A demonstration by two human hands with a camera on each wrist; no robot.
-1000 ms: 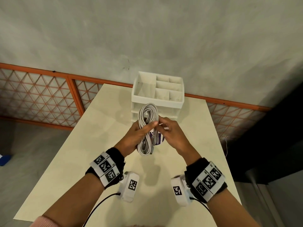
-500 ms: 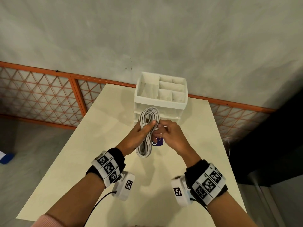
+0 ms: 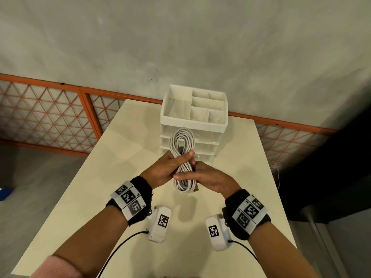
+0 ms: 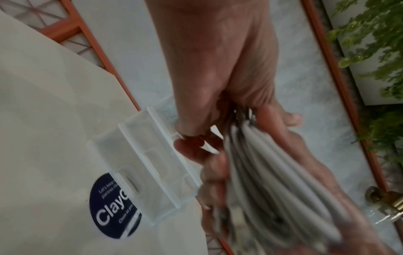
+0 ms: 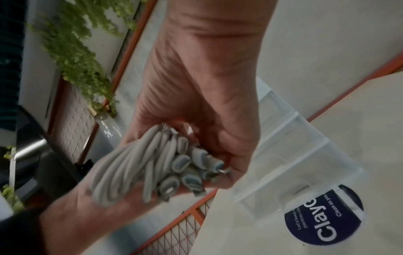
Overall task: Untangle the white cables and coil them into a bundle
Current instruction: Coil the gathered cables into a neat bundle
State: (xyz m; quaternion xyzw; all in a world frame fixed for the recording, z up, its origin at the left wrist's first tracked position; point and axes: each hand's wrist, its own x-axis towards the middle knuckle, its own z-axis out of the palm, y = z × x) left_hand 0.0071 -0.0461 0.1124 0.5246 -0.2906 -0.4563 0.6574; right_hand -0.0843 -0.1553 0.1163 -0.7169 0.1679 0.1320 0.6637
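Room: grey plaster wall, with an orange lattice railing (image 3: 48,117) running behind the desk.
Desk: pale cream top (image 3: 100,177); a white drawer unit (image 3: 193,117) stands at its far edge, its top tray split into compartments.
Sticker: a dark round label reading "Clay…" (image 5: 322,217) sits on the clear drawer front, seen from both wrist views.
Cables: white cables (image 3: 183,157) wound into a long figure-eight bundle, held upright above the desk in front of the drawer unit; one loop rises above the hands, the other hangs below them.
Left hand: the left hand (image 3: 166,169) is clenched round the bundle's waist from the left, thumb lying across the front of the strands.
Right hand: the right hand (image 3: 210,177) grasps the bundle just beneath the left, fingers curled round the strands; the right wrist view shows several cable ends and folded loops (image 5: 185,165) bunched in its palm.
Contact: the two hands touch at the bundle's middle.
Wrists: each carries a black band with square markers and a white camera pod.
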